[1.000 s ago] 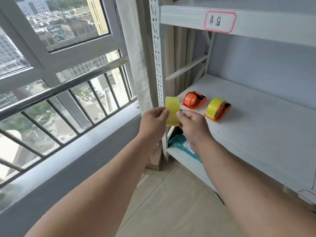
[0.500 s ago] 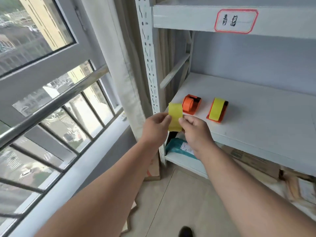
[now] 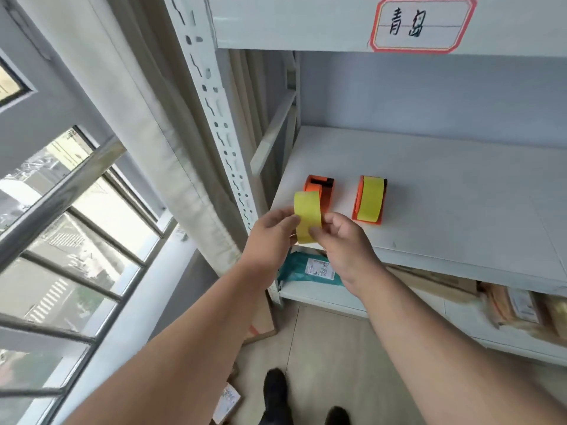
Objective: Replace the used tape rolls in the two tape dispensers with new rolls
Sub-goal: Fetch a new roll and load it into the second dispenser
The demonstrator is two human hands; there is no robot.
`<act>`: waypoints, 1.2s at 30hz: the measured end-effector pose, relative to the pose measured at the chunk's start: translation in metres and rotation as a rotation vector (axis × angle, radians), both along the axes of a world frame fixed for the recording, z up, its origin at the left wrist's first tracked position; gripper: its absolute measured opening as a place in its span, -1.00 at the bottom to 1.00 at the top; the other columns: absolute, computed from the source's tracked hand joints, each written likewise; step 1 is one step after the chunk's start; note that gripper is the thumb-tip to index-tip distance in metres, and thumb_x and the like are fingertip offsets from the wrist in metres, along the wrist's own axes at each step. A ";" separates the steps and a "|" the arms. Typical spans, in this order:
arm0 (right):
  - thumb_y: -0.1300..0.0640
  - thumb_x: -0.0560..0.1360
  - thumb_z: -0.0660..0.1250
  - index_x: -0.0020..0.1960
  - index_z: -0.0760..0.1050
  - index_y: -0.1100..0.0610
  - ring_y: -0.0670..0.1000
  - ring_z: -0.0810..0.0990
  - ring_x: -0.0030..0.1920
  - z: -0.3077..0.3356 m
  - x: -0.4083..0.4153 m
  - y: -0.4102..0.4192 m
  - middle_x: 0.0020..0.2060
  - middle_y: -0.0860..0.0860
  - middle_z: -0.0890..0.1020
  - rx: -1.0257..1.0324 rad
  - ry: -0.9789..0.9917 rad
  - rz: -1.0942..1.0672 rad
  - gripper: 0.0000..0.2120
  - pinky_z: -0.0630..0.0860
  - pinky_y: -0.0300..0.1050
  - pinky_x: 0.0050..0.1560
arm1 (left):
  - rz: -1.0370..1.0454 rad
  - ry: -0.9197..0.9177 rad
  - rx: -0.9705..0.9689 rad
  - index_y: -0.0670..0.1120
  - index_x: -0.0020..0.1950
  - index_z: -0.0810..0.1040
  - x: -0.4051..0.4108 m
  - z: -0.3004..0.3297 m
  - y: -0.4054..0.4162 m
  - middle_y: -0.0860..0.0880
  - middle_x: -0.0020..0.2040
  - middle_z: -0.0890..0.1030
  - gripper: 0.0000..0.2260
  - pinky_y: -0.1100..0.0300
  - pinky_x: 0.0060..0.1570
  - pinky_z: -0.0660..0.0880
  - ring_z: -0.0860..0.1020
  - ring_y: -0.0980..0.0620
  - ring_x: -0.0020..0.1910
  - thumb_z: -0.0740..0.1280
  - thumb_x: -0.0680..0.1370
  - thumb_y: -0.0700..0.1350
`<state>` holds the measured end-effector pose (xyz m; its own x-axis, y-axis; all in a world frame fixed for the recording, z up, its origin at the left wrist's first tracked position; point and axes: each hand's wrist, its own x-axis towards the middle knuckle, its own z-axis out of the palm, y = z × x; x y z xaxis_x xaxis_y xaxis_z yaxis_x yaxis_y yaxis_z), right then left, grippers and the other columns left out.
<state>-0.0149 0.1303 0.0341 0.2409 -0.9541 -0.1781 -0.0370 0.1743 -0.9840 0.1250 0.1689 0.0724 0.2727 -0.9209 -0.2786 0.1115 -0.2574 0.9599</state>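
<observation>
A yellow tape roll is pinched between my left hand and my right hand, at the front edge of the white shelf. Just behind it lies an orange dispenser with no roll in it, partly hidden by the held roll. To its right a second orange dispenser lies on the shelf with a yellow tape roll seated in it.
A perforated white upright and a cream curtain stand left of the shelf, with a barred window beyond. Parcels and a teal package fill the lower shelf. My shoes are on the tiled floor.
My view has swung right and downward toward the shelf. Both hands have carried the yellow roll closer to the empty left dispenser, which it now partly covers.
</observation>
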 end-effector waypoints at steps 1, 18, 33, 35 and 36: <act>0.27 0.62 0.36 0.15 0.65 0.07 0.07 0.73 0.12 0.001 0.004 -0.003 0.03 0.02 0.78 0.003 -0.001 -0.001 -0.82 0.60 0.05 0.27 | -0.027 0.014 0.000 -0.13 0.04 0.69 0.008 -0.001 -0.009 -0.06 -0.09 0.77 -0.81 0.18 0.02 0.68 0.73 -0.03 -0.04 0.28 0.68 -0.26; 0.03 0.63 0.36 0.24 0.62 -0.11 -0.04 0.62 0.00 -0.001 0.035 -0.052 -0.01 -0.12 0.68 -0.156 0.343 -0.360 -0.80 0.62 0.03 0.12 | -0.443 -0.013 -0.021 -0.06 0.40 0.60 0.049 -0.045 -0.086 -0.18 0.12 0.71 -0.67 -0.08 0.34 0.54 0.63 -0.11 0.07 0.36 0.62 -0.09; 0.15 0.59 0.44 0.33 0.55 -0.12 -0.15 0.61 0.09 -0.024 0.014 -0.090 0.04 -0.14 0.63 0.026 0.116 -0.452 -0.64 0.49 -0.28 0.07 | -0.153 -0.286 0.126 -0.06 0.39 0.55 0.047 -0.066 -0.146 -0.03 0.25 0.68 -0.67 0.09 0.23 0.55 0.64 -0.07 0.19 0.35 0.64 -0.06; 0.15 0.59 0.44 0.41 0.49 -0.11 -0.14 0.61 0.13 -0.025 0.013 -0.099 0.09 -0.13 0.64 0.063 0.094 -0.449 -0.57 0.46 -0.30 0.05 | -0.205 -0.386 0.189 -0.08 0.47 0.49 0.045 -0.073 -0.157 -0.05 0.38 0.59 -0.57 0.08 0.33 0.48 0.58 -0.08 0.31 0.36 0.63 0.02; 0.15 0.59 0.45 0.44 0.48 -0.09 -0.14 0.60 0.15 -0.026 0.013 -0.103 0.12 -0.12 0.64 0.081 0.080 -0.451 -0.54 0.44 -0.31 0.04 | -0.245 -0.401 0.214 -0.08 0.47 0.49 0.043 -0.079 -0.162 -0.06 0.40 0.57 -0.56 0.11 0.31 0.46 0.55 -0.08 0.34 0.36 0.63 0.05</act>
<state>-0.0021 0.0269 0.0084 -0.2127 -0.9426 -0.2575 -0.0148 0.2666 -0.9637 0.1684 0.0069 -0.0062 0.1801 -0.9049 -0.3855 -0.3428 -0.4251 0.8377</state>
